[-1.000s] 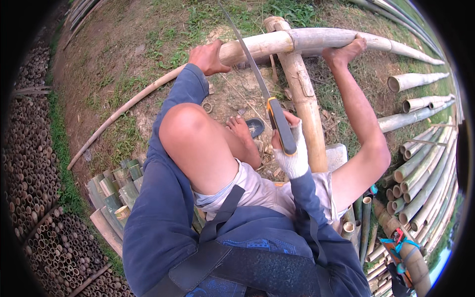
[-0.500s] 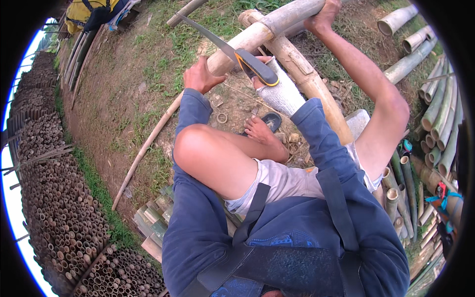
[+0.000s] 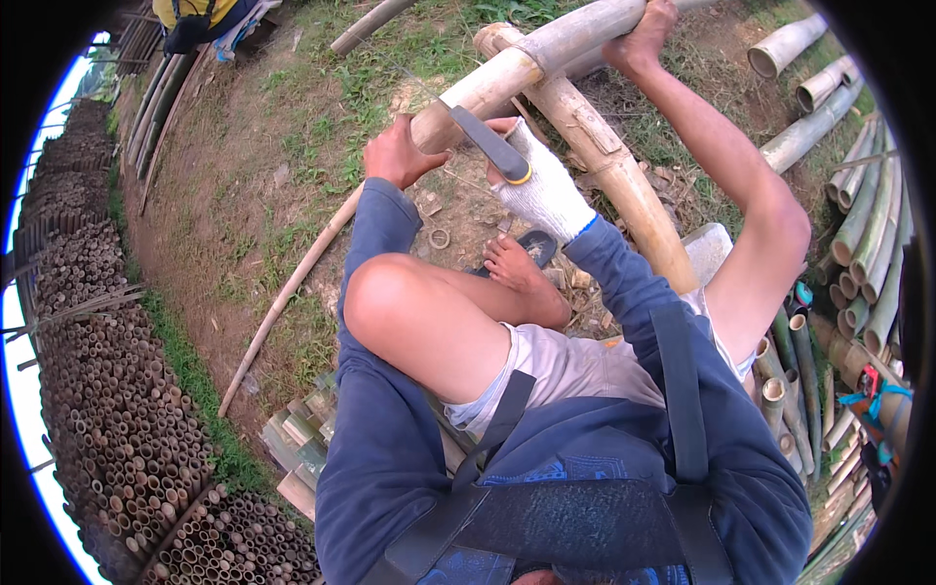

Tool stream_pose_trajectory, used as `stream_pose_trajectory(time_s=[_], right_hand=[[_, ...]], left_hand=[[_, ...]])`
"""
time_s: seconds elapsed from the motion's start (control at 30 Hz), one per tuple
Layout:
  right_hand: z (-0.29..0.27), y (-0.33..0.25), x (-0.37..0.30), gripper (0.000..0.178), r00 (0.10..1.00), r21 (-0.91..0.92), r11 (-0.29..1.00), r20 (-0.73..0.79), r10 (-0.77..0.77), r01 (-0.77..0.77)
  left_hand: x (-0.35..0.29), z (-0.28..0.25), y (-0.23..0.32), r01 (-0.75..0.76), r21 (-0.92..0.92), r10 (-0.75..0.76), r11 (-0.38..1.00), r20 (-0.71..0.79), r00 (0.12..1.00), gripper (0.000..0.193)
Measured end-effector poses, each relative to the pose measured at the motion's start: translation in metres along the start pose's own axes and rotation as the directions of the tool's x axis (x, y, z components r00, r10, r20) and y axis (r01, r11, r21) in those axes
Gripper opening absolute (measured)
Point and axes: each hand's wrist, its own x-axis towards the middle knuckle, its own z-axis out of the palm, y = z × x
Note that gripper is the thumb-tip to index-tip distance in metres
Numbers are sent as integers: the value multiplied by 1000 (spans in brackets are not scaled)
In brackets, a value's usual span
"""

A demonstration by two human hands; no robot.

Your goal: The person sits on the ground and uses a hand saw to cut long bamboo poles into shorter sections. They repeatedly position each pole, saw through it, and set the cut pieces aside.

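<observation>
A thick pale bamboo pole (image 3: pixel 583 35) slants across the top of the view. My bare left hand (image 3: pixel 398 154) grips its near end, thumb spread along the underside. In a white knitted glove, my right hand (image 3: pixel 539 185) is closed round the black and yellow handle of a hand saw (image 3: pixel 487 144). The saw's thin blade is blurred and nearly edge-on, by the pole's end beside my left hand; whether its teeth touch the bamboo I cannot tell. My bare right foot (image 3: pixel 639 41) presses on the pole farther up. Beneath it, another bamboo post (image 3: pixel 624 175) props the pole.
A cut bamboo ring (image 3: pixel 440 238) and chips lie near my left foot (image 3: pixel 514 263) and a dark sandal (image 3: pixel 537 246). A long thin pole (image 3: pixel 292 283) lies at left. Stacked bamboo tubes (image 3: pixel 127 390) line the far left; longer poles (image 3: pixel 873 234) lie at right.
My right hand and the saw have drawn back toward me, slightly down. The blade has turned from showing its flat side to nearly edge-on. My left hand and foot stay on the pole.
</observation>
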Motion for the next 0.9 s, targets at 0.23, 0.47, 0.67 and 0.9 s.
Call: stream_pose_trajectory(time_s=[0.23,0.47,0.67,0.9], right_hand=[[-61,-15,-161,58,986,-12,986,10,168,-168],[-61,-55,-163,47,997,-239,970,-64,-53,36],[7,16,5,46,997,79,995,-61,-54,59],[-115,-83,-244,56,950,48,949,39,309,-311]], left_hand=[[6,9,-8,-53,17,54,998,-54,997,97],[6,18,-12,-50,30,52,998,-57,997,95],[1,5,0,-24,19,24,1000,-24,999,101],[4,9,-4,-68,46,70,997,-43,997,101]])
